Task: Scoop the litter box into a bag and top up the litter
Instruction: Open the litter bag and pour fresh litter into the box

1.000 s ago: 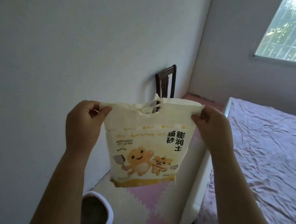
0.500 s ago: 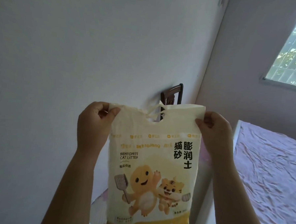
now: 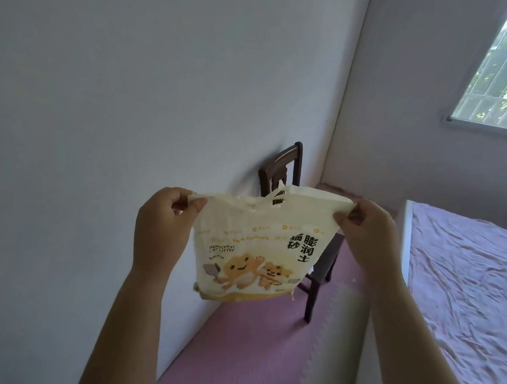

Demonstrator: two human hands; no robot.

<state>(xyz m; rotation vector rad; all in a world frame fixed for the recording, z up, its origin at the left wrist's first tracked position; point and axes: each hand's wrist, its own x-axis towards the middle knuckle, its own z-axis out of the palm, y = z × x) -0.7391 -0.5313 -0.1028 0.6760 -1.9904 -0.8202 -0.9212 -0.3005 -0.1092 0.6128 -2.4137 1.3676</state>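
A pale yellow cat litter bag (image 3: 255, 247) with cartoon cats and black lettering hangs in the air in front of me, its top edge stretched flat. My left hand (image 3: 162, 225) pinches the bag's top left corner. My right hand (image 3: 367, 230) pinches the top right corner. The bag looks slack and its bottom edge tilts toward the wall. The litter box is out of view.
A dark wooden chair (image 3: 294, 176) stands against the white wall (image 3: 134, 97) behind the bag. Pink foam mats (image 3: 262, 345) cover the floor. A bed with a lilac sheet (image 3: 464, 291) and white frame lies to the right. A barred window (image 3: 499, 75) is upper right.
The bag has swung up and away from me, so it looks shorter. My view has shifted; the litter box seen at the bottom a second ago is gone from view. Both hands keep their hold.
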